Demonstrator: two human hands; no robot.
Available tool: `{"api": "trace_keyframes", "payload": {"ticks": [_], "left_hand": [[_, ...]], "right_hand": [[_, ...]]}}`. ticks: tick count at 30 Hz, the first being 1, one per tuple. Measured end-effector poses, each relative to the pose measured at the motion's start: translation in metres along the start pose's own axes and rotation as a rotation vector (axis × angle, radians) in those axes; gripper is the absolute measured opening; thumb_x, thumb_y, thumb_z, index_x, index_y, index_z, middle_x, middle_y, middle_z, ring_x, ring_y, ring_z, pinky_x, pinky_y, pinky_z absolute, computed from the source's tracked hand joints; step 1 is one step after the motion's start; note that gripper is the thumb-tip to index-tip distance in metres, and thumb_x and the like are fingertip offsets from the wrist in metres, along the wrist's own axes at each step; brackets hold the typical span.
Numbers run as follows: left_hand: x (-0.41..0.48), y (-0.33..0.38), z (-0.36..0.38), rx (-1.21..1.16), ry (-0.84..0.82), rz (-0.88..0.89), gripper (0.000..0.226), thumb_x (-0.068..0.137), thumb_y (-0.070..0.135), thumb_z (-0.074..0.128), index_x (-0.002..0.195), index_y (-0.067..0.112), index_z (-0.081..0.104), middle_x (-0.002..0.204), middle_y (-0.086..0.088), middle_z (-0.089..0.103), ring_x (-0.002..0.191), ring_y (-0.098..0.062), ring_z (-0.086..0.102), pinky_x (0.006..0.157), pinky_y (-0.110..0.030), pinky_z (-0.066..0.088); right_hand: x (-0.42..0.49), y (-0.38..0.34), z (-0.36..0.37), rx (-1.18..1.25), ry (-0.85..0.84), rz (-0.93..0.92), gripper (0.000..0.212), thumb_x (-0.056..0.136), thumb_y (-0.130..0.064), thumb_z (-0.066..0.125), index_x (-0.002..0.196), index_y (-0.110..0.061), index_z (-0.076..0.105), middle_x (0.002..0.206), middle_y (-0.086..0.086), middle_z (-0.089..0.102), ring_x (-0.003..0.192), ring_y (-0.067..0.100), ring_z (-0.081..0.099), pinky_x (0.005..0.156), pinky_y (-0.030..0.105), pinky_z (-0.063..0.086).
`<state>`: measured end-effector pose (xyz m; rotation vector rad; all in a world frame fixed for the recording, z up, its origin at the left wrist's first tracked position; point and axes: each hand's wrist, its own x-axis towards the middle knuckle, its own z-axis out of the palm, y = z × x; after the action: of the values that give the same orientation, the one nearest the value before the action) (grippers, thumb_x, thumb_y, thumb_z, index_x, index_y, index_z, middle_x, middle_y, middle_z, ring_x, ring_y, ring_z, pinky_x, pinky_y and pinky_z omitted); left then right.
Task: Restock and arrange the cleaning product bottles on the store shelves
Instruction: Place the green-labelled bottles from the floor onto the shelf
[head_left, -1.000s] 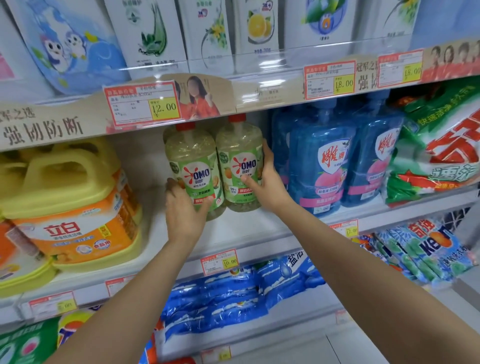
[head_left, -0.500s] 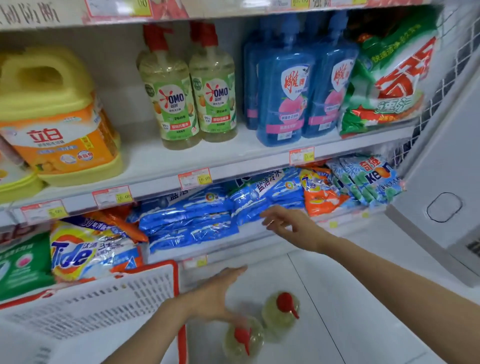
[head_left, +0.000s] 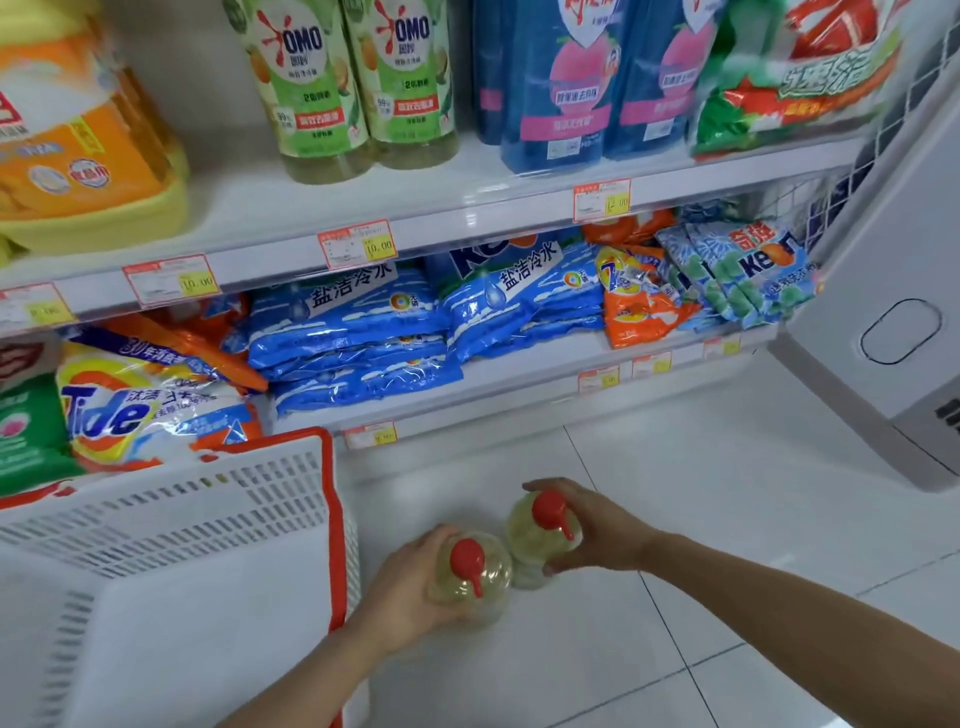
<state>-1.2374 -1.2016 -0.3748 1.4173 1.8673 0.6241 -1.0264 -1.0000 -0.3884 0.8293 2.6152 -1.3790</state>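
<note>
Gripped left bottle (head_left: 475, 577) by the basket (head_left: 208, 519) with left hand (head_left: 410, 587). Clasped right bottle (head_left: 540, 530), touching it, with right hand (head_left: 597, 535).

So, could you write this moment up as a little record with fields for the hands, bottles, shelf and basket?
left hand: grips the near bottle round its shoulder
right hand: grips the far bottle
bottles: both yellowish with red pump caps, side by side low at the floor; standing or lifted, cannot tell
shelf: two OMO bottles upright beside blue bottles
basket: white with a red rim, left of the hands
</note>
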Motion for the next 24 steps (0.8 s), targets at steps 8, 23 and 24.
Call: {"api": "trace_keyframes", "payload": {"ticks": [8, 23, 24], "left_hand": [[0.011, 0.002, 0.015, -0.168, 0.209, -0.071, 0.093, 0.054, 0.090, 0.057, 0.135, 0.051, 0.032, 0.131, 0.019, 0.046, 0.115, 0.004, 0.049, 0.096, -0.011, 0.040], [0.012, -0.008, 0.040, -0.155, 0.306, -0.128, 0.085, 0.054, 0.053, 0.085, 0.127, 0.053, 0.042, 0.116, 0.020, 0.062, 0.108, -0.001, 0.060, 0.092, -0.029, 0.051], [0.010, -0.006, 0.039, -0.152, 0.312, -0.127, 0.084, 0.054, 0.052, 0.086, 0.126, 0.051, 0.044, 0.114, 0.019, 0.064, 0.107, -0.003, 0.061, 0.091, -0.035, 0.052]], "right_hand": [[0.014, -0.007, 0.001, 0.009, 0.211, 0.042, 0.087, 0.064, -0.036, 0.090, 0.136, -0.030, 0.042, 0.128, -0.008, 0.054, 0.112, 0.014, 0.055, 0.096, 0.030, 0.045], [0.021, 0.000, 0.008, -0.080, 0.244, 0.029, 0.092, 0.057, -0.037, 0.093, 0.134, -0.026, 0.042, 0.126, -0.001, 0.056, 0.110, 0.022, 0.058, 0.093, 0.033, 0.047], [0.020, -0.002, 0.009, -0.090, 0.246, 0.033, 0.092, 0.056, -0.037, 0.093, 0.133, -0.025, 0.043, 0.124, -0.001, 0.058, 0.109, 0.023, 0.059, 0.093, 0.033, 0.047]]}}
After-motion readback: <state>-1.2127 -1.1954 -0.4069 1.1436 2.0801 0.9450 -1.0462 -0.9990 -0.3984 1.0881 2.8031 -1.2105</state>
